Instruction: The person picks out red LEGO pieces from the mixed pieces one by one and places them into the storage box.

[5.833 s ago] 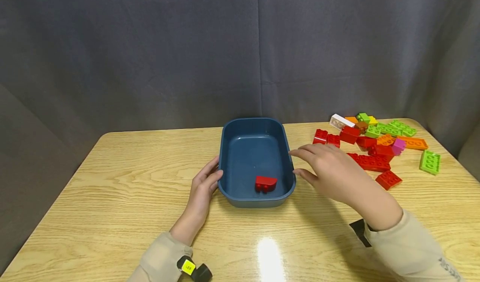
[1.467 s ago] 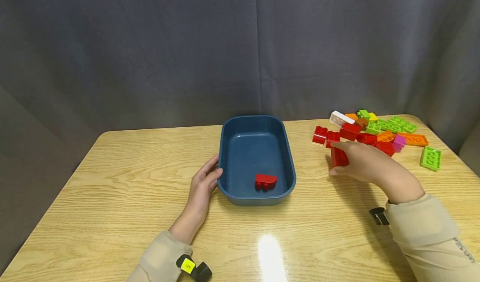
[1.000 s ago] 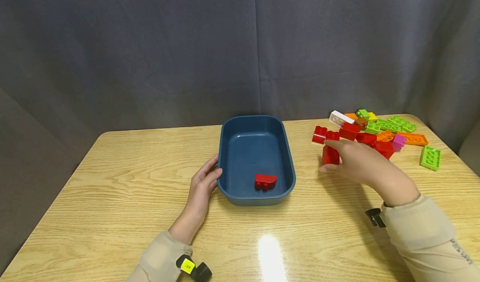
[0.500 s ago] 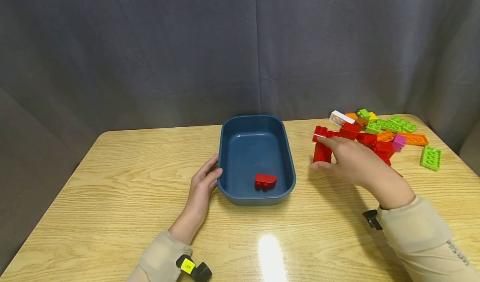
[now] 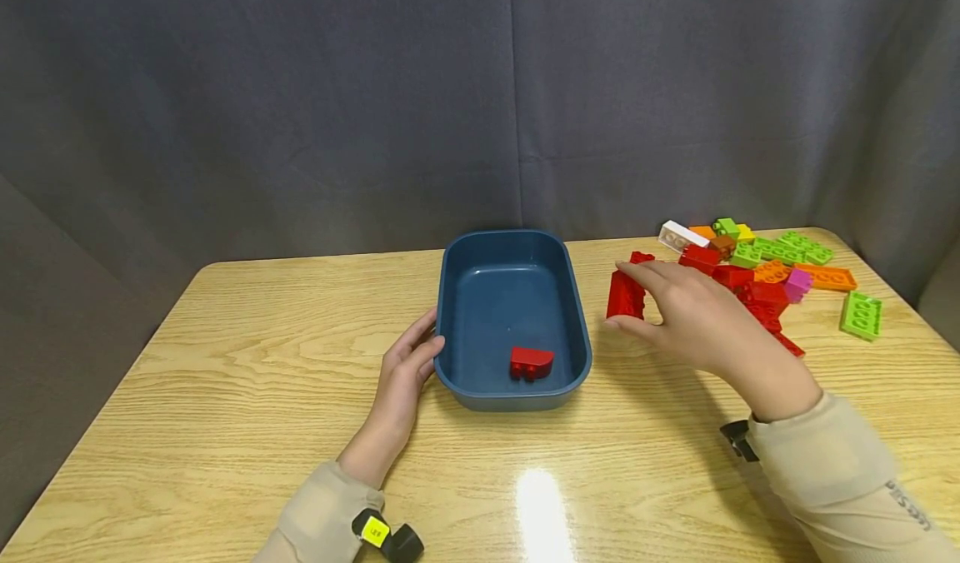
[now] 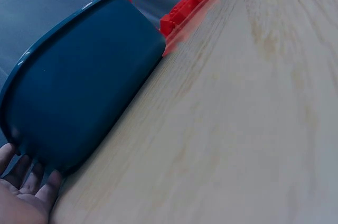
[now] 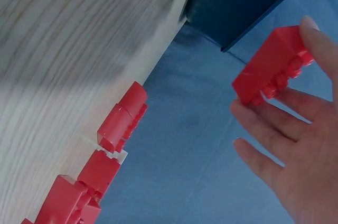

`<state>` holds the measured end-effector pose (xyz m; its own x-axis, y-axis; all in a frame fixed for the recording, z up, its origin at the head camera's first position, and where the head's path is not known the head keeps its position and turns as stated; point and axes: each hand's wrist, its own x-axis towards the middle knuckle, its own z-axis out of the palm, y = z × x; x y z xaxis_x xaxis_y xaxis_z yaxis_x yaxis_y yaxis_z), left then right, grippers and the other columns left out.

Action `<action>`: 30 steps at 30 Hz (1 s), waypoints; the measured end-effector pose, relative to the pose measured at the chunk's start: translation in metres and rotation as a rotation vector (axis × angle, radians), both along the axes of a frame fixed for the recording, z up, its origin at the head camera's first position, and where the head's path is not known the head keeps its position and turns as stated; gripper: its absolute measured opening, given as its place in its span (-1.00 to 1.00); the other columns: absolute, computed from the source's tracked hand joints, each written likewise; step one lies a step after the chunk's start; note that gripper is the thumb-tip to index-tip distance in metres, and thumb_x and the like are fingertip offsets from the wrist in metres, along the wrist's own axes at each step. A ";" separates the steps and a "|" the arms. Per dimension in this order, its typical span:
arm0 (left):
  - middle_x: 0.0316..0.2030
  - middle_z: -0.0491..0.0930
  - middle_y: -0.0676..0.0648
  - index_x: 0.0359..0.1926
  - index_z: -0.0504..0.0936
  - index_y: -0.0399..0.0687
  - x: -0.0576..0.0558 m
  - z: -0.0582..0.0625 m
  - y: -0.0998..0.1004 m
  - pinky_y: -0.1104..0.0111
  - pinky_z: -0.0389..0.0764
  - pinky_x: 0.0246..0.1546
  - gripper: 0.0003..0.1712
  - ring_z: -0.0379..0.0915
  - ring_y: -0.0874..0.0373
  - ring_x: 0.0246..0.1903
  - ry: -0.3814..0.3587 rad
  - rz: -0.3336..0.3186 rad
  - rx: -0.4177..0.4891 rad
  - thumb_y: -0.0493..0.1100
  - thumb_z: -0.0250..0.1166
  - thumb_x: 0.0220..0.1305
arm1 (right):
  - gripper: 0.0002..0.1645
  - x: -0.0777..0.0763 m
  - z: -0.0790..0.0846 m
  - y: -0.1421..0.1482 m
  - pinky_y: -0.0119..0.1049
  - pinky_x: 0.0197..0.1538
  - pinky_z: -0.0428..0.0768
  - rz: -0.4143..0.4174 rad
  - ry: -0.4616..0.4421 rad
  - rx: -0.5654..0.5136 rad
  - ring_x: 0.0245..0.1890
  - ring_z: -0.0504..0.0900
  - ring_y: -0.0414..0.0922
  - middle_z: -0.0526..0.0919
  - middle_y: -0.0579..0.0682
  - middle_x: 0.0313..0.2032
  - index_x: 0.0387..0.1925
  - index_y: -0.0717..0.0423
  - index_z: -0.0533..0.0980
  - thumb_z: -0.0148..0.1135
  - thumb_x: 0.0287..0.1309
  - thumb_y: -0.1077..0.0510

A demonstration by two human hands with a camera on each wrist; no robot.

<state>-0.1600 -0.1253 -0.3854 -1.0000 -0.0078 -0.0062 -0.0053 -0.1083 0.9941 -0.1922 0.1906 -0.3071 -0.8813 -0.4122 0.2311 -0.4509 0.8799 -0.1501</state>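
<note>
In the head view, my right hand pinches a red toy building brick between thumb and fingertips, raised to the right of a dark blue bin. The right wrist view shows this red brick tilted, its studs facing the palm. My left hand rests against the bin's left side, thumb at the rim. Its fingertips touch the outer wall in the left wrist view, below the bin's broad side. Inside the bin lies a red brick with a rounded end, studs toward me.
To the right is a loose pile of bricks: several red bricks, a white brick, green plates, an orange plate and a magenta brick. A separate green plate lies near the table's right edge. A grey curtain hangs behind.
My right hand, earlier without a brick at the bin's right rim, took a red brick near the pile and has carried it left toward the bin. The left hand and bin stay nearly still.
</note>
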 end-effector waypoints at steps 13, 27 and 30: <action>0.28 0.34 -0.19 0.33 0.30 -0.10 0.001 0.001 0.001 0.52 0.47 0.04 -0.44 0.30 0.03 0.18 -0.004 -0.004 0.004 -0.22 0.02 0.29 | -0.07 0.010 0.004 -0.017 0.17 0.04 0.57 0.052 0.096 0.010 0.04 0.51 0.15 0.59 0.20 0.10 0.23 0.09 0.40 0.27 -0.12 -0.35; 0.25 0.37 -0.17 0.33 0.31 -0.10 0.002 0.001 0.000 0.58 0.49 -0.02 -0.44 0.34 0.08 0.14 -0.005 0.001 0.012 -0.22 0.02 0.29 | -0.08 0.016 -0.003 -0.033 0.10 0.12 0.55 0.175 0.187 0.001 0.08 0.50 0.08 0.59 0.14 0.11 0.23 0.11 0.41 0.28 -0.10 -0.32; 0.26 0.37 -0.18 0.33 0.31 -0.10 0.001 0.001 0.000 0.59 0.48 -0.03 -0.44 0.35 0.09 0.13 -0.008 0.002 0.006 -0.22 0.02 0.29 | -0.08 0.016 -0.003 -0.035 0.09 0.13 0.55 0.200 0.204 0.002 0.08 0.51 0.07 0.60 0.14 0.10 0.23 0.10 0.40 0.28 -0.11 -0.33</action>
